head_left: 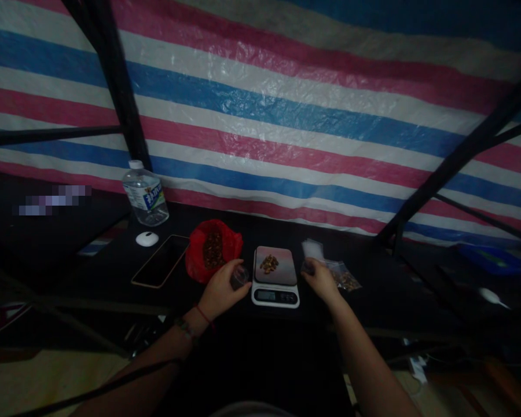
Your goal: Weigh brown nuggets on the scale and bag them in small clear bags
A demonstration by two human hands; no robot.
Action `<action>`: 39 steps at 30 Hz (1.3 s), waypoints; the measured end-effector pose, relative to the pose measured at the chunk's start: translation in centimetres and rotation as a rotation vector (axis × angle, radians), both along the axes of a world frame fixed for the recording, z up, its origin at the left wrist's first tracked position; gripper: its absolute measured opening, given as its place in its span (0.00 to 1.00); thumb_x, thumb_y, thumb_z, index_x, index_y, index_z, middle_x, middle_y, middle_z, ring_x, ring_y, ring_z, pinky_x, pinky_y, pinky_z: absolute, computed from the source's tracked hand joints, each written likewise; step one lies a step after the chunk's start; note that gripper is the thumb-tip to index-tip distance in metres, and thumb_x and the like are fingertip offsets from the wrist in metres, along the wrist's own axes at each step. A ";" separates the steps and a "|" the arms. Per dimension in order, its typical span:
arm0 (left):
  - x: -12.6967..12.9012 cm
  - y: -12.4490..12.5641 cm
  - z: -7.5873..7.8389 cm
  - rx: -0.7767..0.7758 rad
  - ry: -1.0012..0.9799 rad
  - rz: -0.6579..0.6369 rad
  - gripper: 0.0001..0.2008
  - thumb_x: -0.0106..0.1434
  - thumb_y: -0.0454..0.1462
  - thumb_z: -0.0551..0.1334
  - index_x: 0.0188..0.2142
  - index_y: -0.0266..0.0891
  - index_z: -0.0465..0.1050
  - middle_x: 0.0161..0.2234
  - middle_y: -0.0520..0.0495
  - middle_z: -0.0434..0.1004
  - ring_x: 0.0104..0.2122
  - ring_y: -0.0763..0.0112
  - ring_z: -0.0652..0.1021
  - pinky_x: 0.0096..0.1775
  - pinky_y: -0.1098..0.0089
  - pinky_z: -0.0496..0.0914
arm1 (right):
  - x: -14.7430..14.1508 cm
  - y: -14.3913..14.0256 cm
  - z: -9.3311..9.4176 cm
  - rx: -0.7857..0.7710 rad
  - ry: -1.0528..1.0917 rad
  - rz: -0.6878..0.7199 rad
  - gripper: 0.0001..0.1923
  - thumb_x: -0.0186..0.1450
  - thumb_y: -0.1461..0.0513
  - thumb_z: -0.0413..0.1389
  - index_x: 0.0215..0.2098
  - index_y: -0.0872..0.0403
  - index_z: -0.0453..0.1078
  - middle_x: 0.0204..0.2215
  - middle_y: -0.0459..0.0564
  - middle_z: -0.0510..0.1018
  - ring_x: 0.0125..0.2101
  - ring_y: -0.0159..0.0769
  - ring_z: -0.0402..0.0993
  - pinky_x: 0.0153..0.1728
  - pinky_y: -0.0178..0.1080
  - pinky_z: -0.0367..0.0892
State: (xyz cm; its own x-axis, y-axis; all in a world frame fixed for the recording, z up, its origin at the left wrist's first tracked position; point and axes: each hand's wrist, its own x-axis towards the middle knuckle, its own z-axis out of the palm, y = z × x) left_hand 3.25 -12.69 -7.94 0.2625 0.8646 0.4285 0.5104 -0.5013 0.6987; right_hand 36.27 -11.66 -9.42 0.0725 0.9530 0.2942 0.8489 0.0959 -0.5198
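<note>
My left hand grips a small clear plastic cup just left of a white kitchen scale. A little pile of brown pieces lies on the scale's plate. My right hand sits to the right of the scale and holds a small clear plastic bag upright. A red plastic bag open with brown pieces inside stands left of my left hand. A filled clear packet lies on the table beside my right hand.
On the dark table lie a phone, a white mouse and a water bottle at the left. A striped tarpaulin hangs behind. Black frame bars cross both sides.
</note>
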 end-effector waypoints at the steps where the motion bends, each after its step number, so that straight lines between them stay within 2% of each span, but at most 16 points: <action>1: 0.0 0.0 -0.1 0.005 0.005 -0.001 0.25 0.55 0.41 0.63 0.51 0.38 0.62 0.41 0.45 0.75 0.42 0.64 0.76 0.47 0.61 0.70 | -0.3 0.0 0.4 0.012 -0.041 0.000 0.23 0.55 0.63 0.57 0.50 0.56 0.67 0.46 0.58 0.73 0.49 0.47 0.68 0.52 0.50 0.61; 3: 0.1 -0.1 -0.4 0.008 0.017 0.000 0.26 0.55 0.41 0.63 0.52 0.37 0.62 0.42 0.44 0.74 0.43 0.64 0.76 0.48 0.61 0.70 | -1.3 0.1 1.8 0.070 -0.104 0.013 0.26 0.55 0.63 0.57 0.53 0.55 0.66 0.49 0.58 0.70 0.52 0.49 0.64 0.54 0.52 0.57; 5: 0.1 0.0 -0.6 0.003 0.036 0.002 0.28 0.55 0.43 0.63 0.53 0.37 0.61 0.44 0.43 0.74 0.44 0.63 0.76 0.49 0.60 0.70 | -3.1 0.3 3.7 0.112 -0.130 0.098 0.28 0.56 0.62 0.56 0.55 0.53 0.64 0.51 0.58 0.68 0.55 0.49 0.61 0.56 0.53 0.55; 9: 0.1 0.1 -1.0 0.005 0.078 -0.007 0.31 0.53 0.45 0.65 0.54 0.37 0.61 0.46 0.41 0.74 0.46 0.60 0.75 0.50 0.58 0.69 | -7.3 1.4 6.6 -0.036 -0.134 0.450 0.31 0.56 0.58 0.60 0.57 0.49 0.63 0.57 0.55 0.63 0.57 0.47 0.58 0.56 0.51 0.54; 12: 0.1 0.1 -1.0 0.007 0.102 -0.013 0.32 0.53 0.46 0.65 0.54 0.38 0.61 0.46 0.42 0.74 0.47 0.60 0.75 0.50 0.59 0.69 | -9.4 2.6 7.0 -0.155 -0.189 0.591 0.30 0.53 0.58 0.63 0.54 0.48 0.67 0.55 0.55 0.66 0.55 0.47 0.60 0.55 0.49 0.55; 17: 0.2 -0.1 -0.6 -0.004 0.121 -0.022 0.30 0.53 0.46 0.65 0.54 0.38 0.63 0.48 0.41 0.73 0.47 0.60 0.75 0.50 0.60 0.69 | -10.0 4.5 6.4 -0.203 -0.252 0.709 0.15 0.56 0.64 0.60 0.42 0.49 0.75 0.42 0.50 0.75 0.44 0.38 0.70 0.48 0.41 0.62; 25: 0.6 -0.4 -0.4 -0.057 0.108 -0.038 0.29 0.53 0.44 0.66 0.53 0.39 0.64 0.44 0.44 0.75 0.44 0.61 0.76 0.48 0.61 0.70 | -9.6 5.7 6.6 -0.157 -0.270 0.764 0.13 0.56 0.71 0.55 0.34 0.51 0.77 0.32 0.49 0.77 0.36 0.36 0.71 0.40 0.37 0.65; 29: 0.9 -0.2 -0.4 -0.066 0.094 -0.032 0.29 0.53 0.44 0.65 0.53 0.39 0.63 0.45 0.43 0.75 0.45 0.61 0.76 0.48 0.61 0.70 | -9.7 5.7 7.0 -0.139 -0.286 0.772 0.13 0.55 0.71 0.55 0.32 0.52 0.78 0.31 0.49 0.77 0.33 0.36 0.72 0.38 0.36 0.64; 33: 1.6 0.6 0.4 -0.062 0.048 -0.030 0.28 0.54 0.43 0.64 0.53 0.38 0.63 0.45 0.43 0.75 0.44 0.62 0.76 0.47 0.62 0.70 | -9.3 6.2 7.4 -0.133 -0.271 0.785 0.12 0.54 0.71 0.55 0.32 0.52 0.77 0.30 0.48 0.77 0.32 0.35 0.72 0.35 0.35 0.64; 39: 3.7 2.5 1.8 -0.042 -0.009 -0.027 0.26 0.54 0.41 0.65 0.51 0.39 0.65 0.43 0.45 0.75 0.43 0.63 0.76 0.46 0.64 0.70 | -9.3 6.6 9.9 -0.083 -0.136 0.755 0.10 0.58 0.68 0.55 0.35 0.53 0.76 0.33 0.48 0.78 0.34 0.34 0.73 0.35 0.35 0.65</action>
State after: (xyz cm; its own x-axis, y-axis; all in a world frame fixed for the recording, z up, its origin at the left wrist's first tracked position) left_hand 6.97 -10.21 -6.10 0.2823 0.8747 0.3940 0.4911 -0.4846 0.7239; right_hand 26.98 -5.01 0.48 -0.6381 0.7489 0.1790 0.6256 0.6397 -0.4465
